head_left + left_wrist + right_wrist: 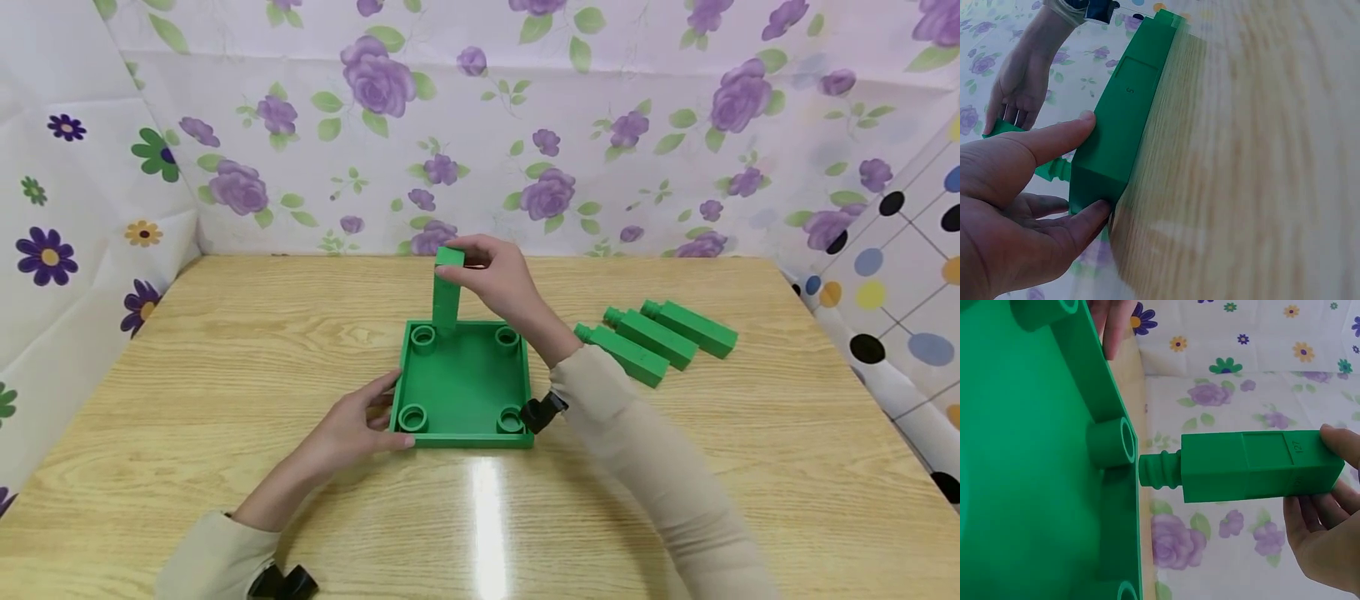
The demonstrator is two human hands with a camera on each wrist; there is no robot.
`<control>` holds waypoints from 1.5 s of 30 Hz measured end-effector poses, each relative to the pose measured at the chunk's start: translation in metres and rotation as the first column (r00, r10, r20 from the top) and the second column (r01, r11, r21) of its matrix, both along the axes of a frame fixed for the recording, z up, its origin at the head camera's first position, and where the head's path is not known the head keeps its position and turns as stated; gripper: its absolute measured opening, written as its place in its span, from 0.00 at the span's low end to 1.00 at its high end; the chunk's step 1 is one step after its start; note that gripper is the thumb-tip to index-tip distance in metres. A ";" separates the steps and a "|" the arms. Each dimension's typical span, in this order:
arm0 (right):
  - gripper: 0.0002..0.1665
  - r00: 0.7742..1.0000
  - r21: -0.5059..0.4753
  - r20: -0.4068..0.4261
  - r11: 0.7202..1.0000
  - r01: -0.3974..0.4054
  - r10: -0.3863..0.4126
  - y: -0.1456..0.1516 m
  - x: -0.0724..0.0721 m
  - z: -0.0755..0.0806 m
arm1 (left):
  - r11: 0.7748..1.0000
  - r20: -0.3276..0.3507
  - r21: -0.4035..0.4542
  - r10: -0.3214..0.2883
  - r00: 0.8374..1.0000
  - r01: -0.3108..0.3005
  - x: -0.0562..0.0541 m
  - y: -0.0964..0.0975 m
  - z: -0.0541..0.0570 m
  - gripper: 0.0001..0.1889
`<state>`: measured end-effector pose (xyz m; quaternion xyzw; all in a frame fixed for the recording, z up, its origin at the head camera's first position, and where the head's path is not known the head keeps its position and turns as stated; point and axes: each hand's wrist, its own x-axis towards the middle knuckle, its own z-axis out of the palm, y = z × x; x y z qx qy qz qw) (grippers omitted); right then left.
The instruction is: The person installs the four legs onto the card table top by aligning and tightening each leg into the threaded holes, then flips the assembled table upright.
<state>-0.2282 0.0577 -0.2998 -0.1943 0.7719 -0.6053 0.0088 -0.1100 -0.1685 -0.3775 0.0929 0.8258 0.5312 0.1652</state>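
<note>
With the left grip (348,429) clasping the green tray (472,442), the right grip (497,271) pinches a green leg (447,300) near the far-left socket (423,347), exact gap unclear; fitting seems in hand, next calling for alignment.

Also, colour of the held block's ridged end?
The ridged end is green, clearest in the right wrist view.

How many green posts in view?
4. One post is held in the right hand, near the far-left corner of the green tray. Three lie on the table right of the tray: near post, middle post, far post.
</note>
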 end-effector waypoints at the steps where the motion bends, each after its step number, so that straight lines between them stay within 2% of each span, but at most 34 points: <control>1: 0.25 1.000 -0.003 0.001 1.000 -0.006 0.006 -0.002 0.000 0.000 | 1.000 0.001 0.004 -0.002 1.000 0.002 0.000 0.000 0.000 0.50; 14: 0.25 0.998 0.015 0.016 0.998 -0.054 0.054 -0.022 -0.001 0.005 | 1.000 0.006 0.012 -0.009 1.000 0.009 -0.002 -0.001 -0.001 0.50; 19: 0.24 0.999 0.016 0.025 0.999 -0.046 0.046 -0.021 -0.004 0.000 | 1.000 -0.001 0.018 -0.017 1.000 0.017 -0.003 0.001 -0.003 0.49; 24: 0.25 0.998 0.066 0.039 0.997 -0.047 0.045 -0.025 -0.005 -0.007 | 1.000 0.005 0.028 -0.007 1.000 0.007 -0.002 0.000 -0.004 0.49; 30: 0.24 0.999 0.098 0.014 0.994 -0.037 0.036 -0.029 -0.005 -0.010 | 1.000 0.007 0.019 -0.006 1.000 0.006 0.000 -0.002 -0.002 0.49; 33: 0.24 0.998 0.115 0.012 0.991 -0.063 0.062 -0.027 -0.005 -0.009 | 1.000 0.013 0.011 -0.005 1.000 0.004 -0.001 -0.002 -0.001 0.49; 40: 0.27 0.982 0.158 0.016 0.969 -0.191 0.191 -0.020 -0.007 -0.004 | 1.000 0.016 0.001 0.001 1.000 -0.001 -0.001 -0.001 0.000 0.49; 45: 0.28 0.978 0.198 0.023 0.958 -0.209 0.208 -0.016 -0.007 -0.002 | 1.000 0.017 0.002 0.001 1.000 -0.001 -0.001 -0.001 -0.001 0.49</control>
